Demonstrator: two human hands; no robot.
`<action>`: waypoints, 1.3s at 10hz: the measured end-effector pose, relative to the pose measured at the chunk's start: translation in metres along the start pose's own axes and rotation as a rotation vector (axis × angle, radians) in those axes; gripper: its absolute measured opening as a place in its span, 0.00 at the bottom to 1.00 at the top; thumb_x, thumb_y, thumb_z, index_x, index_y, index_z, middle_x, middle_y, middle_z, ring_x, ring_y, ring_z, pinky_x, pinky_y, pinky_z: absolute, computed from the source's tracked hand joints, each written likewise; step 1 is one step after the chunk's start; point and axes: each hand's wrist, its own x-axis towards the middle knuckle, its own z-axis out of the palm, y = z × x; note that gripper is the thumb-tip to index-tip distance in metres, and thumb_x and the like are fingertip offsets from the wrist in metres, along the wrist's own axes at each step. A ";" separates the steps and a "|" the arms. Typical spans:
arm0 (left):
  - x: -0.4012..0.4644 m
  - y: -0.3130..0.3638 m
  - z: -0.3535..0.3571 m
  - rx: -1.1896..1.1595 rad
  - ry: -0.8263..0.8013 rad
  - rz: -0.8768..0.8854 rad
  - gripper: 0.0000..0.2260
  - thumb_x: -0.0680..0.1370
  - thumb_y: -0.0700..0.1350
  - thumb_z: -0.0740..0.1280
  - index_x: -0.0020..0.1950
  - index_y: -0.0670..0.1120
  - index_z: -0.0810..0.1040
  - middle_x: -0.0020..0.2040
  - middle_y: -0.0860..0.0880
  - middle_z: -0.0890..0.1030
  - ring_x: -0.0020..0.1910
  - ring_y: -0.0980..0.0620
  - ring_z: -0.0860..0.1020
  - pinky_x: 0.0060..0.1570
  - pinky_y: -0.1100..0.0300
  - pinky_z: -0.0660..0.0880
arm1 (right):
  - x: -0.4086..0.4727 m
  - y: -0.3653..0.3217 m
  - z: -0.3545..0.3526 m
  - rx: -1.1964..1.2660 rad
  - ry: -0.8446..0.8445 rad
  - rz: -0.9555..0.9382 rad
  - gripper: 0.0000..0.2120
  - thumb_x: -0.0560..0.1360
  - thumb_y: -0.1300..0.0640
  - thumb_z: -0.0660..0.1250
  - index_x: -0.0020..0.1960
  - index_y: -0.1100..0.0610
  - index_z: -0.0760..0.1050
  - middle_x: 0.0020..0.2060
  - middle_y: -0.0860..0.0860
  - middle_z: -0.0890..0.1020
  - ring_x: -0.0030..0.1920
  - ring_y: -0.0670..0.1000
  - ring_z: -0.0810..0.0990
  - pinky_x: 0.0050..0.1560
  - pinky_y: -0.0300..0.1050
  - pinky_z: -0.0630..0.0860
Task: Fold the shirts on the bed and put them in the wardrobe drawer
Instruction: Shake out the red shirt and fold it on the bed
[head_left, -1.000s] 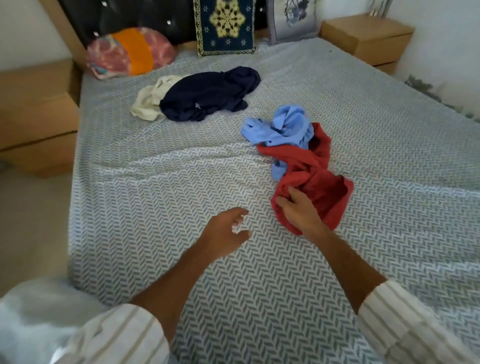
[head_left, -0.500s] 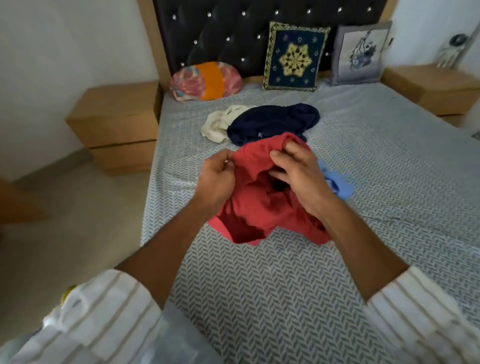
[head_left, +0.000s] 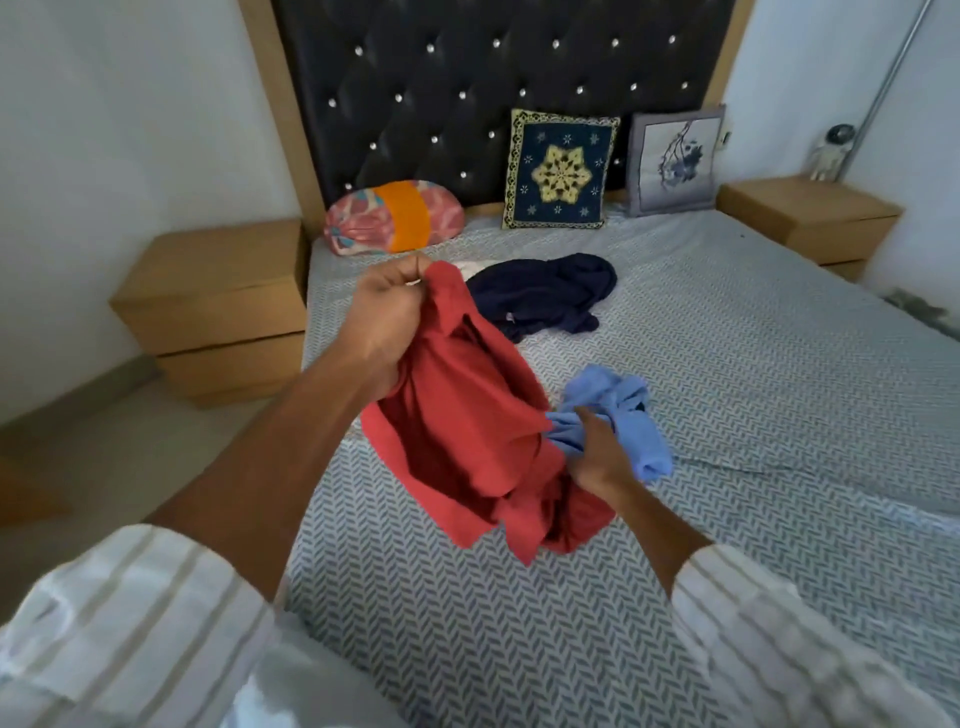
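A red shirt (head_left: 467, 415) hangs crumpled above the bed (head_left: 753, 374). My left hand (head_left: 387, 317) grips its upper edge, raised high. My right hand (head_left: 597, 457) holds the shirt's lower part, down near the mattress. A light blue shirt (head_left: 623, 415) lies bunched on the bed just behind my right hand. A navy shirt (head_left: 545, 291) lies crumpled farther back, with a cream garment (head_left: 470, 267) peeking out behind the red shirt. The wardrobe drawer is not in view.
Three cushions lean at the dark tufted headboard (head_left: 467, 78): a pink-orange one (head_left: 395, 215), a navy patterned one (head_left: 561, 169), a grey one (head_left: 672, 161). Wooden nightstands stand at the left (head_left: 218, 312) and right (head_left: 810, 218) of the bed. Floor lies to the left.
My hands have lifted the red shirt off the bed and drawn apart: the left rose with the upper edge, the right dropped to the lower part. The blue shirt stayed behind.
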 end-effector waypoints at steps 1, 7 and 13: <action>-0.007 -0.032 -0.029 0.056 0.099 -0.087 0.17 0.76 0.27 0.59 0.36 0.45 0.77 0.27 0.51 0.78 0.24 0.57 0.72 0.26 0.67 0.69 | 0.013 0.007 0.027 -0.351 -0.238 0.062 0.36 0.73 0.40 0.61 0.79 0.45 0.58 0.64 0.53 0.79 0.57 0.59 0.81 0.52 0.52 0.79; 0.000 -0.094 0.027 -0.055 0.166 -0.259 0.17 0.73 0.25 0.53 0.41 0.41 0.77 0.24 0.51 0.79 0.24 0.57 0.77 0.26 0.67 0.74 | -0.072 0.025 -0.173 0.416 0.901 0.678 0.14 0.81 0.60 0.59 0.61 0.69 0.72 0.54 0.65 0.79 0.54 0.60 0.78 0.46 0.42 0.65; 0.019 -0.070 0.094 -0.362 0.276 -0.343 0.17 0.76 0.30 0.54 0.50 0.45 0.80 0.39 0.46 0.85 0.36 0.50 0.84 0.38 0.56 0.83 | -0.119 -0.094 -0.073 0.163 -0.123 -0.202 0.53 0.62 0.25 0.72 0.78 0.47 0.58 0.73 0.46 0.71 0.71 0.46 0.71 0.67 0.45 0.71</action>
